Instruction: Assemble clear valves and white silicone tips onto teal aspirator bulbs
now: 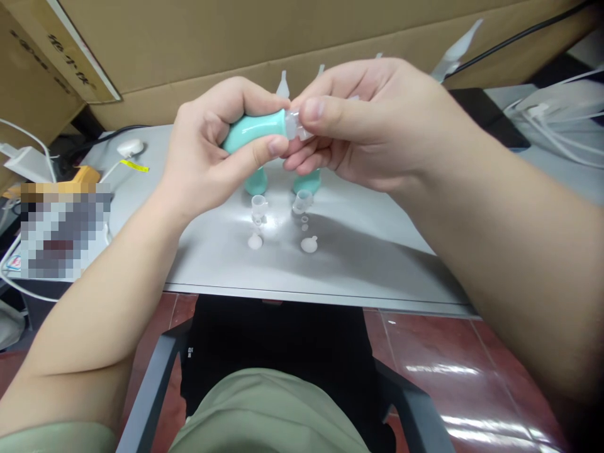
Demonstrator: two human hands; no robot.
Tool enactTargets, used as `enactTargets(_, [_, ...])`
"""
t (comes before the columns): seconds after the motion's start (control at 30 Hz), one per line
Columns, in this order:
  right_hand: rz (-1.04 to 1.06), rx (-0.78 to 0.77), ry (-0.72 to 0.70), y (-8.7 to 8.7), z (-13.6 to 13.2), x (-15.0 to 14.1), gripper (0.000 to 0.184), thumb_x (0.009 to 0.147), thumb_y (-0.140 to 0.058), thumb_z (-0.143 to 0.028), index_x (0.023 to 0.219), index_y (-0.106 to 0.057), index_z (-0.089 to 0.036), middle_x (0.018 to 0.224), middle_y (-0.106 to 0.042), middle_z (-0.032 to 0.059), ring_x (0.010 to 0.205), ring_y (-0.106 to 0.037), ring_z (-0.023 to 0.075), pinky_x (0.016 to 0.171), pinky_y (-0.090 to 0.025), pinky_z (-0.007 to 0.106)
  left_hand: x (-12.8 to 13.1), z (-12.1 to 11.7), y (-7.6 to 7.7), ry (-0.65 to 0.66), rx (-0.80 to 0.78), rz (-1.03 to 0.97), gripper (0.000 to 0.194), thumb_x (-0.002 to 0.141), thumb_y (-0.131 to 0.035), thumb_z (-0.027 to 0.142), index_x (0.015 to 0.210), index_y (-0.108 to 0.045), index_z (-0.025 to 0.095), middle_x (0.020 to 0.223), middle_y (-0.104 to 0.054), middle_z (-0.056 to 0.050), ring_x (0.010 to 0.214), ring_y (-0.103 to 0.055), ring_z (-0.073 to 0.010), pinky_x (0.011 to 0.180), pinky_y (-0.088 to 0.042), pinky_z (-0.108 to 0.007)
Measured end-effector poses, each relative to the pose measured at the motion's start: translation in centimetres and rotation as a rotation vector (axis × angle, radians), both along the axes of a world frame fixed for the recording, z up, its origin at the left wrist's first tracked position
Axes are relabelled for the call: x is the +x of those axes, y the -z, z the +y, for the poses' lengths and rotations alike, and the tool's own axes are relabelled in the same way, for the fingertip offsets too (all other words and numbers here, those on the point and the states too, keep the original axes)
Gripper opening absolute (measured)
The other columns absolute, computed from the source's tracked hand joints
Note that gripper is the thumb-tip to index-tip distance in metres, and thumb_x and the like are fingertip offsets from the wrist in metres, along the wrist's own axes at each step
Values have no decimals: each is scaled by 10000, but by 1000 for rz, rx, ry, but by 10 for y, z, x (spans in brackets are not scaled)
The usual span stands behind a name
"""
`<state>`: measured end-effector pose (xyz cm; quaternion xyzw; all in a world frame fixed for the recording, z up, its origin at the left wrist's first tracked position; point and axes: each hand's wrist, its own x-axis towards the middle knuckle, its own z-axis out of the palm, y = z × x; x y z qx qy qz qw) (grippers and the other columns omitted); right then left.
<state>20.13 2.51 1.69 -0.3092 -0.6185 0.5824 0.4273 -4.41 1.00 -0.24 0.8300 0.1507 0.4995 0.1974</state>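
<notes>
My left hand is closed around a teal rubber bulb held above the grey table. My right hand pinches a small clear plastic piece against the bulb's open end. Below the hands, two more teal bulbs stand on the table. In front of them lie two clear connectors and two small white caps. White nozzle tips stand behind, partly hidden by my hands.
Cardboard boxes wall off the back of the table. White cables and a charger lie at the left, more white cables and a black pad at the right. A chair's grey arms flank my lap below the table edge.
</notes>
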Motion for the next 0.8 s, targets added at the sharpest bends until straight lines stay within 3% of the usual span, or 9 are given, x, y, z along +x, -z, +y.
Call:
enactTargets(0.07, [4, -14, -1, -4, -1, 1, 434, 1280, -767, -152, 866, -849, -252, 828, -878, -43, 722, -845, 89, 699, -691, 151, -9, 1, 2, -82, -87, 9, 91, 1257, -926, 394, 1269, -927, 304, 1347, -977, -33, 1210, -857, -243, 1092, -677, -456])
enactTargets(0.13, [34, 14, -28, -7, -2, 2, 407, 1279, -751, -119, 915, -876, -250, 871, -891, -53, 767, -862, 88, 723, -709, 152, -12, 1, 2, -149, -141, 7, 14, 1253, -922, 270, 1252, -927, 257, 1370, -970, -35, 1100, -835, -188, 1044, -668, -393])
enactTargets(0.27, [145, 39, 4, -9, 0, -1, 404, 1131, -715, 39, 852, -872, -207, 824, -836, -9, 703, -826, 122, 667, -722, 189, -5, 1, 1, -145, -203, -62, 148, 1241, -947, 401, 1294, -916, 267, 1352, -906, -47, 1121, -792, -190, 1046, -659, -354])
enactTargets(0.33, [169, 32, 74, -8, 1, -3, 432, 1031, -660, 101, 754, -809, -195, 783, -791, 10, 623, -735, 107, 527, -595, 170, -2, 2, 2, -125, -236, -128, 212, 1203, -966, 486, 1268, -920, 289, 1302, -873, -40, 1174, -769, -198, 1108, -645, -346])
enactTargets(0.43, [143, 59, 110, -8, 1, -5, 402, 916, -618, 141, 764, -777, -196, 796, -827, 6, 543, -562, 80, 422, -373, 183, 0, 4, 4, -88, -223, -187, 279, 1152, -969, 559, 1268, -949, 306, 1263, -849, -26, 1212, -749, -190, 1188, -614, -317])
enactTargets(0.5, [33, 123, 139, -11, -3, -4, 410, 923, -674, 159, 864, -827, -216, 735, -819, -37, 529, -547, 87, 439, -382, 196, 0, 5, 5, -70, -208, -195, 293, 1149, -959, 575, 1310, -978, 331, 1298, -859, -18, 1221, -767, -185, 1189, -618, -301])
enactTargets(0.6, [-140, 309, 113, -18, -12, -3, 451, 918, -929, 198, 963, -897, -250, 711, -796, -123, 553, -628, 61, 496, -459, 179, 4, 3, 4, -51, -225, -195, 239, 1138, -993, 562, 1319, -1020, 407, 1297, -882, 13, 1149, -809, -166, 1078, -665, -277])
enactTargets(0.67, [-186, 429, 98, -22, -17, -3, 457, 863, -1049, 185, 911, -897, -243, 783, -818, -147, 586, -663, 15, 528, -468, 161, 8, 1, 3, -17, -268, -217, 132, 1124, -1056, 435, 1253, -1042, 457, 1230, -891, 55, 1071, -836, -135, 998, -700, -256])
enactTargets(0.8, [-245, 611, 206, -26, -21, -6, 339, 967, -1073, 49, 864, -912, -230, 862, -829, -124, 703, -692, -9, 637, -490, 135, 13, -3, 2, 32, -364, -266, 414, 1132, -1018, 92, 1199, -1057, 498, 1240, -929, 120, 1019, -851, -90, 896, -738, -210])
